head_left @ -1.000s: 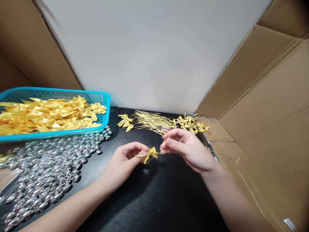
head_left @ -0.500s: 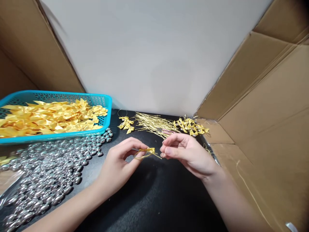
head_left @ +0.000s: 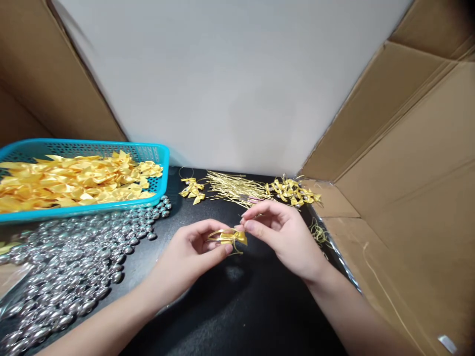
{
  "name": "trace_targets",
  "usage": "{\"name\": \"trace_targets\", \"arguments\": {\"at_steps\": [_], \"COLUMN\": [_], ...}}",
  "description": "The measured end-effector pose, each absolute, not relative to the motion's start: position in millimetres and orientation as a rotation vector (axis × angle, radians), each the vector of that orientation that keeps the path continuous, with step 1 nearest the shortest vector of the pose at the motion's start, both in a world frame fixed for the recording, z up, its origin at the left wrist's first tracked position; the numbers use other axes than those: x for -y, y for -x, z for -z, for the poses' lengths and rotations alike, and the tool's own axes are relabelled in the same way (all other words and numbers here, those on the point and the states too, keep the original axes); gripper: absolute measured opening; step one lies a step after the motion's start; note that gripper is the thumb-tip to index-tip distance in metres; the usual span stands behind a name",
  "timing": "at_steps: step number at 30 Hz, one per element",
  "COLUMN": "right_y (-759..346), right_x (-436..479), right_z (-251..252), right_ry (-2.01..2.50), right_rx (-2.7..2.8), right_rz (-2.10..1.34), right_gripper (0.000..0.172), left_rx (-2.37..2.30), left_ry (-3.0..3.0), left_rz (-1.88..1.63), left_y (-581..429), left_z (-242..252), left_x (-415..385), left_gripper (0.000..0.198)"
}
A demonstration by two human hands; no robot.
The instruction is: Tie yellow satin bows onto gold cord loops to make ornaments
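Note:
My left hand point(head_left: 191, 252) holds a small yellow ribbon bow point(head_left: 233, 237) between thumb and fingers. Thin gold cord point(head_left: 215, 233) is looped at the bow's knot, with a loose end hanging below it. At the bow's upper right edge, my right hand point(head_left: 278, 230) is closed in a pinch where the cord reaches its fingertips; the exact grip is partly hidden. Behind the hands lies a pile of cut gold cords point(head_left: 233, 185). Finished-looking bows with cord loops form a small group point(head_left: 192, 188) to its left and a larger heap point(head_left: 293, 190) to its right.
A blue basket point(head_left: 165, 170) full of yellow bows stands at the left. Many shiny silver oval beads point(head_left: 81, 262) spread in front of it on the black table point(head_left: 237, 316). Tangled gold cord point(head_left: 319, 232) lies near the right edge. Cardboard walls point(head_left: 408, 148) flank both sides.
The bow has been turned in my left hand, so its face and loops now show. My right hand has moved left, its fingertips now meeting the bow's edge.

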State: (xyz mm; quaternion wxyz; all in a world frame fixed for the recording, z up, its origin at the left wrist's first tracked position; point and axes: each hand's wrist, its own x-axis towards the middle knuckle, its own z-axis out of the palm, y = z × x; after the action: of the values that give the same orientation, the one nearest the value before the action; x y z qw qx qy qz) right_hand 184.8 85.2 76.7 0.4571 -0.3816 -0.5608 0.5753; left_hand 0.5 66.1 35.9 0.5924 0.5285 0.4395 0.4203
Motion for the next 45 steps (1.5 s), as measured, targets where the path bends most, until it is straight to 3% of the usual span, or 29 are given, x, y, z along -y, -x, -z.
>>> {"name": "trace_targets", "arguments": {"at_steps": [10,19,26,32,36,39,45], "right_y": [-183,-180,-185,-187,-186,-183,-182], "right_x": [-88,-87,-90,-97,-88,-77,-72], "right_z": [-72,-74,-68,-59,-67,-72,-72], "right_ry": [0.906,0.929,0.935,1.162,1.128,1.160,1.248], "right_rx": [1.282,1.265,1.298,1.661,1.834,2.049,2.171], "right_rz": [-1.400,-1.454,-1.390,-0.988,-0.588,-0.548,-0.601], "right_gripper": [0.009,0.020,0.012,0.019,0.008,0.017,0.014], "left_rx": [-1.072,-1.091,-1.122,-1.193,-1.213,-1.210,-1.200], "left_ry": [-1.410,-1.670,-1.647,-1.304,-1.205,-1.190,-1.187], "left_rz": [-1.024,-1.063,-1.065,-1.000,-1.021,-1.028,-1.010], "left_y": [-3,-2,-3,-6,-4,-2,-2], "left_z": [-39,-38,-40,-43,-42,-41,-43], "left_x": [-62,-58,-57,-59,-62,-62,-63], "left_gripper": [0.004,0.005,0.006,0.009,0.012,0.014,0.015]}}
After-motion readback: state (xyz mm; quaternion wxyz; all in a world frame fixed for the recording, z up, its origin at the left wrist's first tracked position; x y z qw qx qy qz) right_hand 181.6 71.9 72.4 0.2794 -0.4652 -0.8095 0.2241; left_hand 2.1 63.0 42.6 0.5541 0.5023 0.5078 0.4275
